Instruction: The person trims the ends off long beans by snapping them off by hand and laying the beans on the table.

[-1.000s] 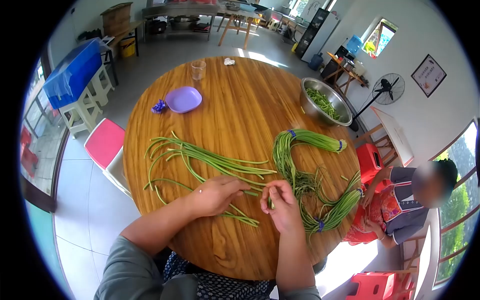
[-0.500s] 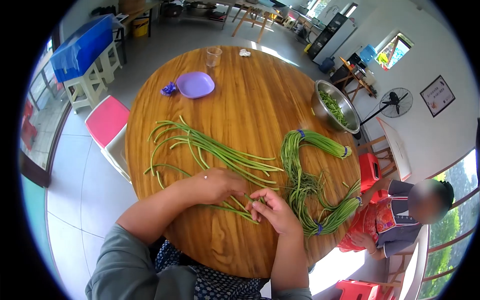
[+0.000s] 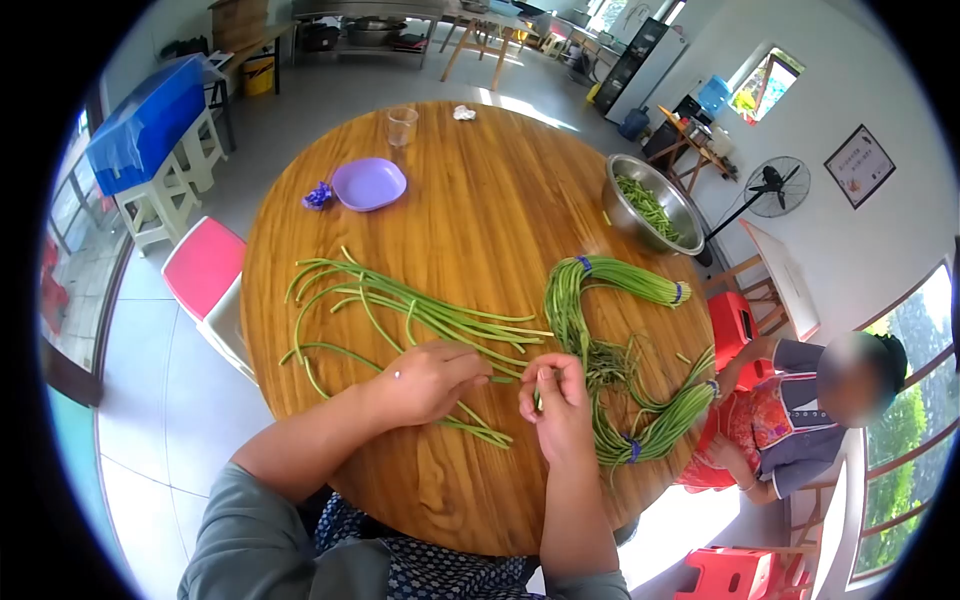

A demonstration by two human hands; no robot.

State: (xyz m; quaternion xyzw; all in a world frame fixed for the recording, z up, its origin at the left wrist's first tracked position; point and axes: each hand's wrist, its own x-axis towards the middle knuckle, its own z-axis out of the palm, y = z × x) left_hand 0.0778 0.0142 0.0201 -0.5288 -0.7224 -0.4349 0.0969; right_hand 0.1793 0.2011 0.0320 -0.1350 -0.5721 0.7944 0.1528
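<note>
Long green stems [image 3: 430, 308] lie loosely spread on the round wooden table [image 3: 480, 220]. My left hand [image 3: 436, 382] rests over their lower part, fingers closed round a green stem whose end shows at the fingertips. Just to its right, my right hand [image 3: 554, 392] has its fingers pinched on short green pieces, partly hidden by the palm. The two hands are apart. Beside my right hand lie two bundles of stems with blue ties, an upper one [image 3: 625, 275] and a lower one [image 3: 665, 425], with thin wilted tips between them.
A metal bowl [image 3: 655, 205] with cut green pieces stands at the table's right edge. A purple dish [image 3: 369, 185], blue ties [image 3: 317, 196], a clear cup [image 3: 402, 127] and white crumpled paper [image 3: 464, 113] lie farther back. A person [image 3: 780, 410] sits at the right.
My hands, close together half a second ago, are now apart, the right one farther right. The view has shifted slightly. The seated person's arm has moved a little.
</note>
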